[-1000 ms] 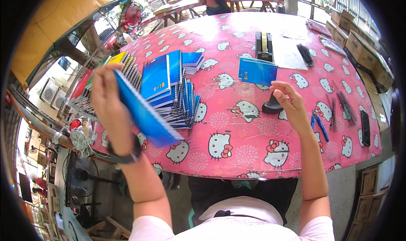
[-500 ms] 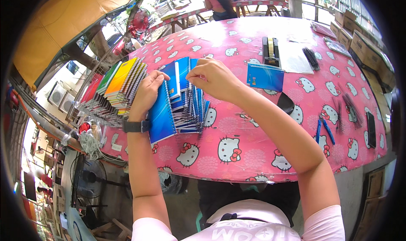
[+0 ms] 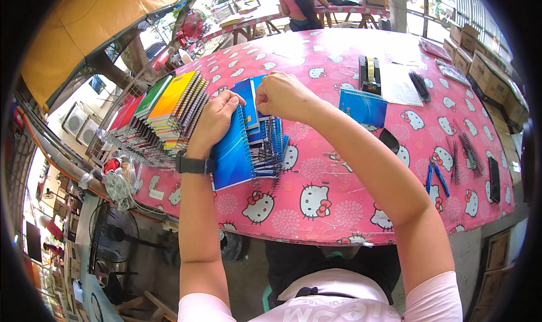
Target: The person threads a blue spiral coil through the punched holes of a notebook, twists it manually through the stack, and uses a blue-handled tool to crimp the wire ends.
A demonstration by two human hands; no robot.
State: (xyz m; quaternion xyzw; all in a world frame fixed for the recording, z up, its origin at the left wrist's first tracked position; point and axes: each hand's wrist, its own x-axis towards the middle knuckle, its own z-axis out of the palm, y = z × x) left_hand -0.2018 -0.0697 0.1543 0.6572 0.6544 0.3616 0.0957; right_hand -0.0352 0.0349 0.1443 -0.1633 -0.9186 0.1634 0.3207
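Note:
My left hand (image 3: pixel 217 119) grips the upper part of a blue spiral notebook (image 3: pixel 232 155), thumb on top near the wire binding. Beneath and right of it lies a fanned pile of blue spiral notebooks (image 3: pixel 271 152), their black coils showing. My right hand (image 3: pixel 282 98) is closed, fingers curled in a pinch at the far end of the pile, over a blue cover (image 3: pixel 245 92). Whatever sits between those fingertips is hidden. To the left stand stacks of yellow notebooks (image 3: pixel 175 96), green notebooks (image 3: pixel 153 96) and red notebooks (image 3: pixel 125 112), all spiral-bound.
Right of my hands lie a blue notebook cover (image 3: pixel 363 108), a black tape dispenser (image 3: pixel 370 73), blue-handled pliers (image 3: pixel 439 180), loose black coils (image 3: pixel 470 152) and a phone (image 3: pixel 494 179). The pink patterned tablecloth (image 3: pixel 305 231) ends near me. Another person (image 3: pixel 299 6) stands beyond the table.
My view has shifted slightly, so the table appears a little further right. My left hand and its notebook have moved a bit right, closer to my right hand, which stays pinched.

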